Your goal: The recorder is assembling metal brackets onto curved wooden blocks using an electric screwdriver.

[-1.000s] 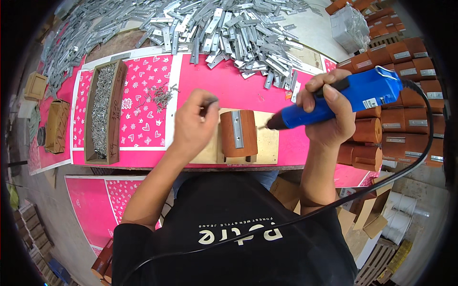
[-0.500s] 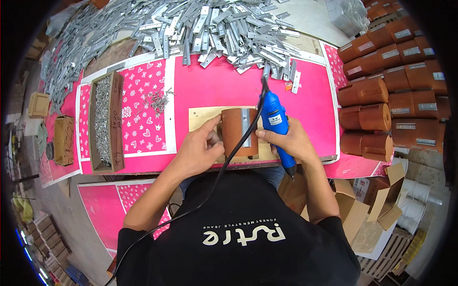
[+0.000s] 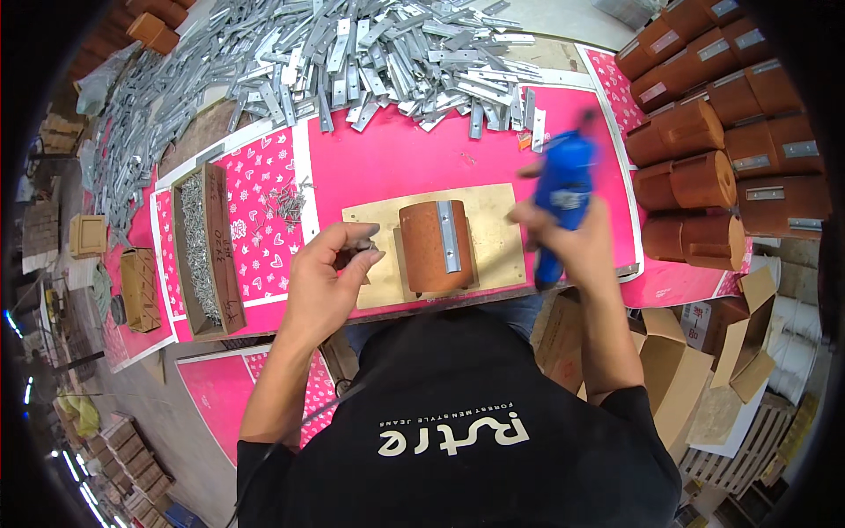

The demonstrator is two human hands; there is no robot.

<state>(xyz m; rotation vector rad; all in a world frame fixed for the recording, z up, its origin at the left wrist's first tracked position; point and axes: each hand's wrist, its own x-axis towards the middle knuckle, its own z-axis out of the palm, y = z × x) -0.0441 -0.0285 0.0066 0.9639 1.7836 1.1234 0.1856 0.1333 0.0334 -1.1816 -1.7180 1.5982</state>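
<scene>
A reddish-brown cylindrical block (image 3: 422,251) lies on a pale wooden board (image 3: 495,220) in front of me. Along its upper side runs a flat silver metal strip (image 3: 450,238) with holes. My left hand (image 3: 319,277) is beside the board's left part, thumb and fingertips pinched on small grey metal bits that look like screws (image 3: 370,245). To the right of the block, my right hand (image 3: 576,242) grips a blue electric screwdriver (image 3: 568,172), blurred by motion. Its tip end points down towards the table's front edge, apart from the block.
Silver metal strips (image 3: 370,70) are heaped across the far side. On the left stand a wooden box (image 3: 224,264) of screws and a small pile of loose screws (image 3: 287,204). Brown blocks (image 3: 695,185) are stacked at right, above open cardboard boxes (image 3: 673,378).
My left hand has come off the block and moved left, its fingertips pinched on small metal bits. The right hand has carried the screwdriver to the right, away from the block.
</scene>
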